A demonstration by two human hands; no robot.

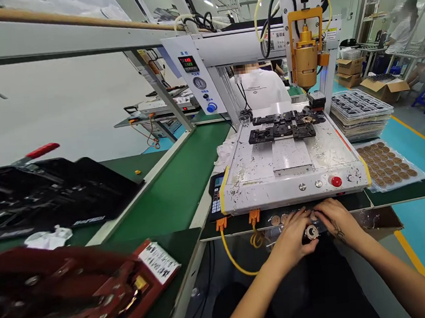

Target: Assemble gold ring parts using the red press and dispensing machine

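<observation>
At the table's front edge, my left hand [291, 239] is closed round a small round part [312, 232] with a metallic ring. My right hand [336, 221] is just right of it, its fingers bent at the bag edge near a round brown disc; what they pinch, if anything, is too small to make out. A few copper-brown discs [275, 220] lie in clear plastic left of my hands. Behind them stands the white dispensing machine [254, 192], with black fixtures [281, 130] on its bed and a gold dispensing head [305, 63] above.
A bag of several brown discs [385, 163] and stacked trays [361, 108] stand at the right. Orange plugs [254, 216] and a yellow cable hang in front. A red press [109, 301] is at the left. A person in white [262, 90] sits behind the machine.
</observation>
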